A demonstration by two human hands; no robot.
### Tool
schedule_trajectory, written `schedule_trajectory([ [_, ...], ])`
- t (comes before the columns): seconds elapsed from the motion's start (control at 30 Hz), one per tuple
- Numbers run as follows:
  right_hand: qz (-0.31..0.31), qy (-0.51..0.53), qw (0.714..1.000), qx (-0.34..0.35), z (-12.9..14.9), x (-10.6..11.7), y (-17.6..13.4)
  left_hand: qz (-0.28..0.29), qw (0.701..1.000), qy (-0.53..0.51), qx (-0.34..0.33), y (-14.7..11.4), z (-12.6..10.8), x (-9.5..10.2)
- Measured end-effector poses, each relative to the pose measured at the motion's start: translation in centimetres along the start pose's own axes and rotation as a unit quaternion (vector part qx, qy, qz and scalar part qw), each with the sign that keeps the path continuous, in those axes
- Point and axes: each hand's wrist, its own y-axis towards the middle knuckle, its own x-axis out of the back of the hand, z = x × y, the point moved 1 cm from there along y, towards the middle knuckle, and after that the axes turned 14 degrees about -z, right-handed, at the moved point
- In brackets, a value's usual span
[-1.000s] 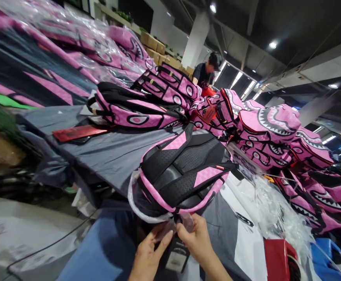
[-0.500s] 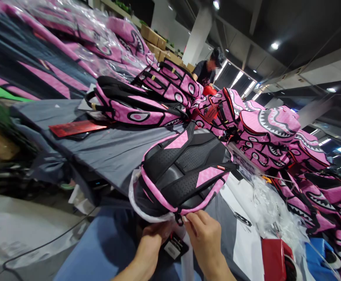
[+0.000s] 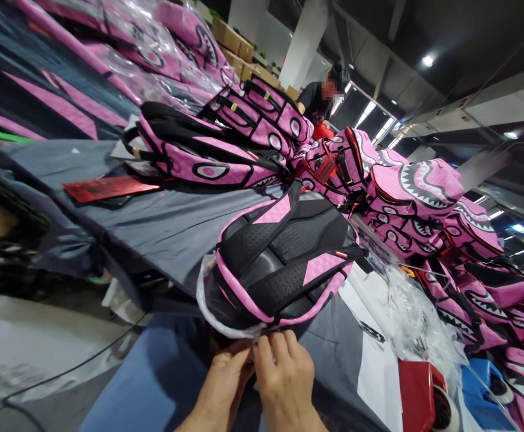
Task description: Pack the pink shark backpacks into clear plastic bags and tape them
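A pink and black backpack (image 3: 284,258) lies on the grey cloth, its padded back panel and shoulder straps facing up. A whitish loop (image 3: 205,303), translucent in look, curves round its near left end. Just below that end my left hand (image 3: 225,378) and my right hand (image 3: 284,372) meet, fingertips pressed together. Both hands are closed, the right one curled with its knuckles up. What they pinch is hidden behind the fingers, close to the end of the whitish loop.
More pink backpacks (image 3: 198,162) lie behind, with piles at right. A red card (image 3: 113,187) rests on the grey cloth (image 3: 153,222). At right are clear plastic (image 3: 415,312), a red tape dispenser (image 3: 419,393) and a blue one (image 3: 482,384). A person (image 3: 318,99) stands beyond.
My right hand has moved left, off the backpack's edge, and now meets my left hand. The black tag that hung between them is now covered. The backpack has barely moved.
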Motion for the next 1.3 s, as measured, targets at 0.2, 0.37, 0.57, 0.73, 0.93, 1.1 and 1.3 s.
schedule_trajectory([
  [0.2,-0.025,0.028,0.999,-0.006,-0.4,0.9,-2.2,-0.006,1.0,-0.017,0.021,-0.1,0.2,0.2],
  [0.37,-0.035,0.033,0.999,-0.008,-0.8,0.8,-2.8,-0.028,0.999,-0.02,0.009,-0.3,0.4,0.2],
  [0.57,-0.075,0.109,0.99,-0.046,-1.3,1.6,-2.0,-0.048,0.995,0.03,-0.078,0.0,-0.2,-1.5],
  [0.73,-0.085,0.009,0.987,-0.138,-1.6,-0.5,-1.7,-0.067,0.991,0.036,-0.113,0.1,-0.4,-1.7],
  [0.93,-0.084,0.022,0.994,-0.072,-1.7,-1.7,-1.8,-0.091,0.984,0.106,-0.112,-0.6,-0.5,-0.5],
  [1.1,-0.052,0.028,0.998,0.016,-2.1,-0.6,-1.1,-0.083,0.987,0.096,-0.102,-1.8,-1.4,-1.3],
  [1.3,0.027,0.05,0.998,0.001,-1.8,-0.2,-1.3,-0.069,0.988,0.115,-0.075,-2.5,-2.2,-1.7],
])
